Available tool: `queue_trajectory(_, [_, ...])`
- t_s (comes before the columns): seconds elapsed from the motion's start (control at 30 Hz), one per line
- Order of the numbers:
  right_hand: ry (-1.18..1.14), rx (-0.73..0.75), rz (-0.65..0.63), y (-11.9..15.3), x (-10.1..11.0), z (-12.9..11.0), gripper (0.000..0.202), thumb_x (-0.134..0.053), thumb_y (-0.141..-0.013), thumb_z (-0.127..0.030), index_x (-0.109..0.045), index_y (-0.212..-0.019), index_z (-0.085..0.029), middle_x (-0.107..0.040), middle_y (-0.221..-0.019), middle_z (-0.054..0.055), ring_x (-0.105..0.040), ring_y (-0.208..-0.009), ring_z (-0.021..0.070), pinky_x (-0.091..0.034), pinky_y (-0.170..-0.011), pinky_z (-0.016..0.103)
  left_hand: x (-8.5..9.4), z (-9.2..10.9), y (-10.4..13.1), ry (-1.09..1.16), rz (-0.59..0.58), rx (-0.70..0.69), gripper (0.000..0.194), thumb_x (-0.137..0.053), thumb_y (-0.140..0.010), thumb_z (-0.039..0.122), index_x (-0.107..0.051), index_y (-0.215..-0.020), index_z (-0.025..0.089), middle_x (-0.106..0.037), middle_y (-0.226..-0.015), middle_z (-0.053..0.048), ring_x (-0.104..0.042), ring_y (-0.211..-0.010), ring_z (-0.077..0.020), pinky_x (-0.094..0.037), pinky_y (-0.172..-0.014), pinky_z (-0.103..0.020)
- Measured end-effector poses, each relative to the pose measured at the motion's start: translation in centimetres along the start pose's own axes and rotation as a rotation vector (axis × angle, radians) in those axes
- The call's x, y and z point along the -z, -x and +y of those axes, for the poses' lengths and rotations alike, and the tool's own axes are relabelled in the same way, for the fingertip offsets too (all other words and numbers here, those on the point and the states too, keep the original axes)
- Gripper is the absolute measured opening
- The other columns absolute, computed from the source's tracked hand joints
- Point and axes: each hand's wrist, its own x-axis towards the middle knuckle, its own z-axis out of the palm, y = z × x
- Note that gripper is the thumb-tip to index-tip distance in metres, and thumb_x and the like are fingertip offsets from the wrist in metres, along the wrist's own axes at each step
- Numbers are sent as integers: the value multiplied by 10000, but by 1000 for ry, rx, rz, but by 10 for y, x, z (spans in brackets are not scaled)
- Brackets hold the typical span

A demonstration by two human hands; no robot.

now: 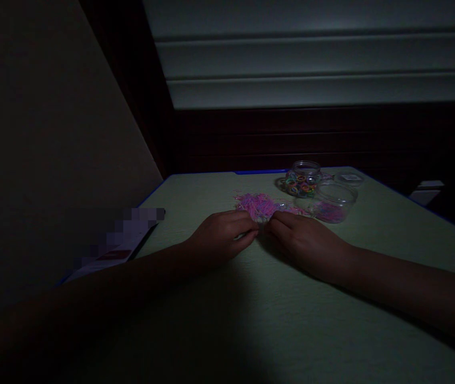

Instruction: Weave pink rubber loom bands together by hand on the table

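A loose pile of small pink and purple pieces, perhaps little elastic bands, lies on the pale green table. Just in front of it my left hand has its thumb and fingertips pinched together. My right hand faces it a short gap away, fingers closed and pointing down at the pile's near edge. Whatever sits between the fingertips of either hand is too dark and small to name. Close behind my right hand stands an open clear tub with more pink pieces in its bottom.
Behind the tub, a clear jar holds multicoloured hair ties. A clear lid lies at the back right. The table has a blue edge. A dark-edged, partly blurred flat object is at the left. The room is dim.
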Motion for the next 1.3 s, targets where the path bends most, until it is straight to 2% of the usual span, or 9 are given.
queue_trajectory(0.23, [-2,40,46,1,0,1,134,-411,-868,-168,-531,-900,-120,-546,-808,68,-504,-698,145,-388,-616,262,-1,1,2,37,36,34,206,-461,-836,243,-594,-978,173,-628,-873,-32,-573,-799,-117,-454,-702,-229])
queue_trajectory(0.43, [7,149,114,2,2,0,167,-405,-871,-174,-531,-962,-111,-560,-821,82,-511,-729,152,-396,-631,268,0,1,3,53,58,3,241,-471,-830,219,-577,-1039,164,-630,-912,-45,-575,-823,-119,-459,-716,-222])
queue_trajectory(0.93, [6,99,99,3,4,0,144,-404,-868,-161,-544,-860,-128,-534,-760,57,-473,-666,137,-341,-594,260,4,2,2,64,47,-58,219,-426,-857,213,-622,-940,163,-617,-839,-43,-564,-775,-109,-451,-688,-207])
queue_trajectory(1.3, [13,93,109,3,5,0,150,-437,-864,-192,-570,-824,-138,-535,-725,39,-465,-651,127,-314,-597,257,3,4,1,72,42,-28,197,-433,-851,200,-611,-914,143,-624,-859,-52,-563,-793,-113,-448,-703,-213])
